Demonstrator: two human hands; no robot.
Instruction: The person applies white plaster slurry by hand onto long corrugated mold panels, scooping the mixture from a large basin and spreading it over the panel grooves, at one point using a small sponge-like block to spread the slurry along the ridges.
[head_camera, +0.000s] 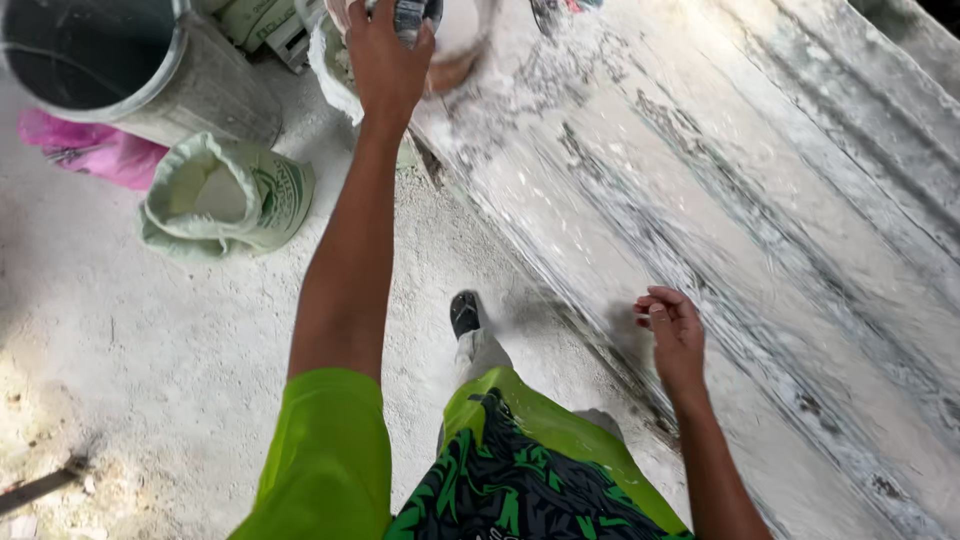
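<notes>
Dark tool (415, 18) gripped by left hand (385, 60) (right hand (672, 335) loosely curled).

Big sheet (760, 230): ridged, dusty white, rough. Floor (150, 360): rough, powdery. Sack (225, 195): woven cloth, matt. Bucket (130, 70): hard, dusty grey. Bag (90, 148): thin pink plastic.

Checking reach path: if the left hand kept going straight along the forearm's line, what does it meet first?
The left hand already grips a dark object at the rim of a white-coated bucket. Straight on, it likely meets that bucket's inside; depth is unclear at the frame edge.
</notes>
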